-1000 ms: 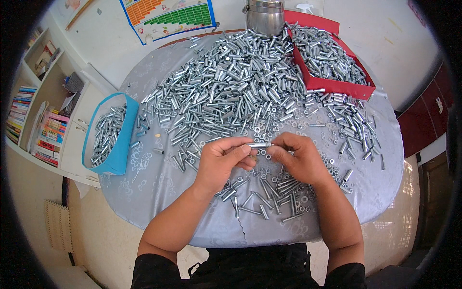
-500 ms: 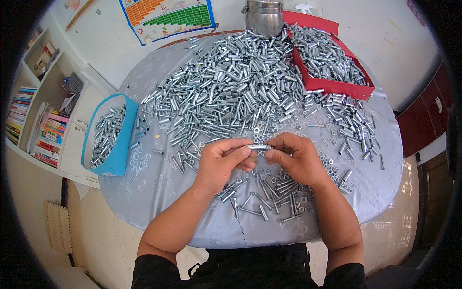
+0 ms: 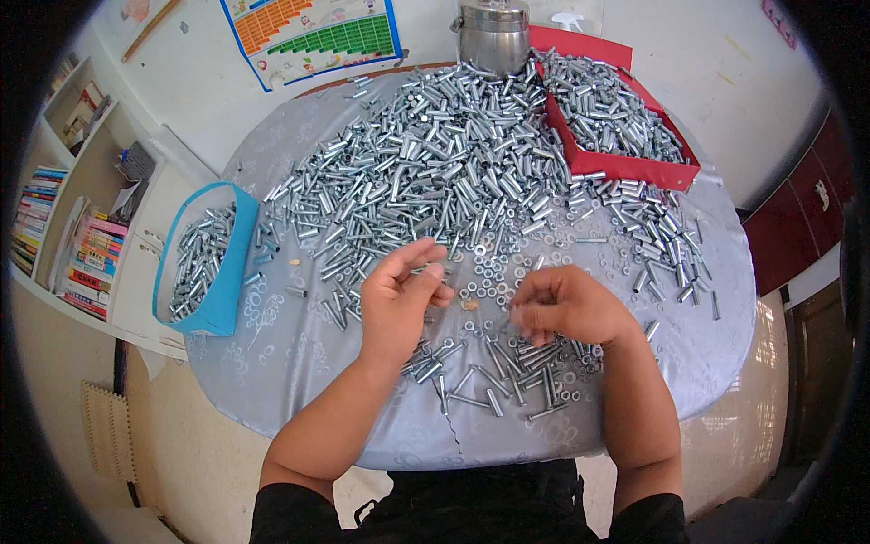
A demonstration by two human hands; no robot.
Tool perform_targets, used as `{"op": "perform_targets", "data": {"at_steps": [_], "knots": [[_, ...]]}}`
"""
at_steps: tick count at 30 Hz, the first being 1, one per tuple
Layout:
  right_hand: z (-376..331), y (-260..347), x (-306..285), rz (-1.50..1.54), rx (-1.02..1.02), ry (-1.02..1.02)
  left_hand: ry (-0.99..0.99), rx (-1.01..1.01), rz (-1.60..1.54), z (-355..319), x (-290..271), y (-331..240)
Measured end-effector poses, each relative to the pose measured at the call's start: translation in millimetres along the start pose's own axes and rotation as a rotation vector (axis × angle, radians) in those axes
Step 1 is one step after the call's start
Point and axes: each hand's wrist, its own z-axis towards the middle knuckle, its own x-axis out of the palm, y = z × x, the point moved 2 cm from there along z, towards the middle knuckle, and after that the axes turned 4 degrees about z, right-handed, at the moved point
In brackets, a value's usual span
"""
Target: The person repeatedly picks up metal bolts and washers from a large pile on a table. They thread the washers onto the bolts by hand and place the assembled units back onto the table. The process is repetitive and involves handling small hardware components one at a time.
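Note:
My left hand [image 3: 396, 304] is raised over the table's middle, palm turned inward. Its fingers are loosely curved and apart from the thumb, and no part shows clearly between them. To its right, my right hand [image 3: 569, 306] hovers above loose nuts and washers, its curled fingers smeared by motion; whether they hold anything is hidden. Scattered nuts and washers [image 3: 492, 269] lie between and beyond the hands. Just below them is a small group of bolts and metal sleeves [image 3: 494, 399]. A large heap of silvery sleeves and bolts [image 3: 426, 163] spreads beyond.
A blue bin [image 3: 220, 304] of metal parts stands at the table's left. At the far right, a red box [image 3: 634, 169] holds more, beside a steel canister [image 3: 494, 41]. A patterned silver cloth [image 3: 299, 363] covers the table. Bookshelves [image 3: 82, 208] stand to the left.
The metal sleeve that both hands held end to end is no longer visible between them. My hands have parted; the right moved down and slightly right, the left slightly left.

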Motion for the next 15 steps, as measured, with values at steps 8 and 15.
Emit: {"op": "perform_targets", "data": {"at_steps": [8,15], "knots": [[10.6,23.6,-28.1,0.673,-0.844,-0.520,-0.038,0.002,-0.031,2.4,-0.3,-2.1],[9.0,0.7,-31.8,0.406,-0.622,-0.599,-0.044,-0.006,-0.035,2.5,-1.9,-2.2]]}}
